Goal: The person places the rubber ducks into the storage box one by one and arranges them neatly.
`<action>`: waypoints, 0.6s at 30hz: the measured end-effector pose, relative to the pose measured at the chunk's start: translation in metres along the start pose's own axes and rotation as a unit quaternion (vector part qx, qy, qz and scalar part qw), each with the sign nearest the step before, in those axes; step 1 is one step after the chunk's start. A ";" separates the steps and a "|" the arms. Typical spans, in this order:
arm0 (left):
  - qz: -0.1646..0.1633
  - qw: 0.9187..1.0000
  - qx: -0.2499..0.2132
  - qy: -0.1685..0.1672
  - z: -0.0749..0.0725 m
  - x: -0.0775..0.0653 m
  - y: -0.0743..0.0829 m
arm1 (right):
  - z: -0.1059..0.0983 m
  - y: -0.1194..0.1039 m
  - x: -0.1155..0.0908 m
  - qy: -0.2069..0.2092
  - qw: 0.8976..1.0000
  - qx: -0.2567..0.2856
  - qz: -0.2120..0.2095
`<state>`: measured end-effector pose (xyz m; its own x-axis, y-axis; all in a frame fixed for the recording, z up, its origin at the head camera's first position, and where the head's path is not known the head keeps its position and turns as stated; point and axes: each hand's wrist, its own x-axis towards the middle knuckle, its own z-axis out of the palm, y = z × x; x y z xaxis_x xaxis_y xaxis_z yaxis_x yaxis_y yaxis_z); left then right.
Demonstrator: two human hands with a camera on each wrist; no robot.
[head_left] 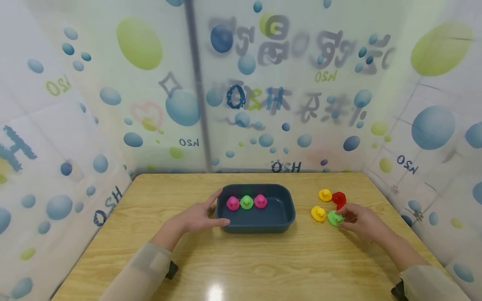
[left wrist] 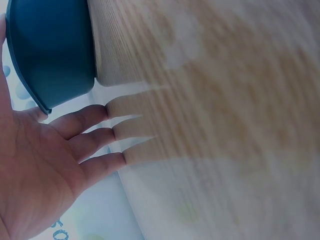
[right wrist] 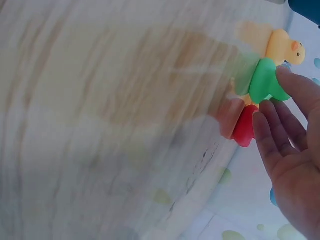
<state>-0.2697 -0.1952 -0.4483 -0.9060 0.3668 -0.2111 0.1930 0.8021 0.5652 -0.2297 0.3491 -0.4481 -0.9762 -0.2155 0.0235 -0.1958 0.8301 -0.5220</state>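
A dark blue bin [head_left: 256,229] stands on the table with two pink ducks [head_left: 233,203] and a green duck [head_left: 246,202] in a row inside it. My left hand [head_left: 197,217] is spread at the bin's left end, thumb on the near rim; the left wrist view shows its lower fingers [left wrist: 95,140] straight, below the bin. On the right, my right hand [head_left: 360,220] pinches another green rubber duck [head_left: 334,218] between thumb and fingers, the duck low at the tabletop. Just behind it a red duck [head_left: 339,199] sits close to the fingertips.
Two yellow ducks [head_left: 325,195] lie on the table left of the red and green ones. The wooden table [head_left: 256,267] meets patterned curtains [head_left: 241,138] at the back and on both sides.
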 end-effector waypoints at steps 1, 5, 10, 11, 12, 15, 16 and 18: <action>0.000 1.000 0.000 0.000 0.000 0.000 0.000 | 0.000 0.000 -0.001 0.002 1.000 0.002 -0.002; -0.001 1.000 0.000 -0.001 0.000 0.000 0.001 | 0.000 0.000 -0.002 0.001 1.000 0.003 -0.013; -0.002 1.000 0.003 -0.001 -0.001 0.000 0.002 | -0.002 0.000 -0.004 -0.002 1.000 -0.001 -0.022; -0.002 1.000 0.003 -0.001 -0.001 0.000 0.002 | -0.002 0.000 -0.005 -0.002 1.000 -0.001 -0.026; -0.002 1.000 0.003 -0.001 -0.001 0.000 0.002 | -0.002 0.001 -0.006 -0.003 1.000 -0.003 -0.029; -0.003 1.000 0.000 -0.002 -0.001 -0.001 0.002 | -0.002 0.001 -0.008 -0.002 1.000 -0.004 -0.029; -0.003 1.000 -0.001 -0.002 0.000 -0.001 0.002 | -0.002 0.001 -0.009 -0.001 1.000 -0.004 -0.028; -0.003 1.000 0.000 -0.001 0.000 -0.001 0.002 | -0.003 0.000 -0.009 0.003 1.000 -0.004 -0.022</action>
<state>-0.2687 -0.1944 -0.4468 -0.9062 0.3631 -0.2166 0.1876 0.8043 0.5638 -0.2208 0.3527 -0.4463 -0.9673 -0.2486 0.0504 -0.2386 0.8244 -0.5132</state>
